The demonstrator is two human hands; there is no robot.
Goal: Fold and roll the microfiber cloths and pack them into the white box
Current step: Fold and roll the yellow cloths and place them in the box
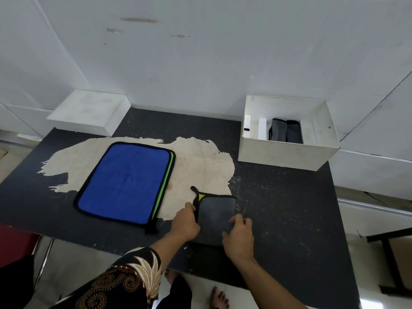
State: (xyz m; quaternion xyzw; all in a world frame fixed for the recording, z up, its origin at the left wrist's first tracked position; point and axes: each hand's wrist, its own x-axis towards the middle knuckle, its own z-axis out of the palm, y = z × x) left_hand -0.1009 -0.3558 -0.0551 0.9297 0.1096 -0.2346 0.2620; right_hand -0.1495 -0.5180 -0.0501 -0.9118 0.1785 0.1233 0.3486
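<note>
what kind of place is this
Probably a makeshift packing station in a plain room: a worn black table against a scuffed white wall, and a white box holding rolled cloths.

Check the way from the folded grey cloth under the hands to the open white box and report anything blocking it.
Nothing visible blocks it: only bare table lies between the grey cloth and the white box. Its near wall must be cleared; two rolled cloths already lie inside.

Light: dim, even, cool indoor
Shadows: faint, soft-edged
Distortion: wide-angle, straight lines bow near edges
Focus: slightly soft throughout
</note>
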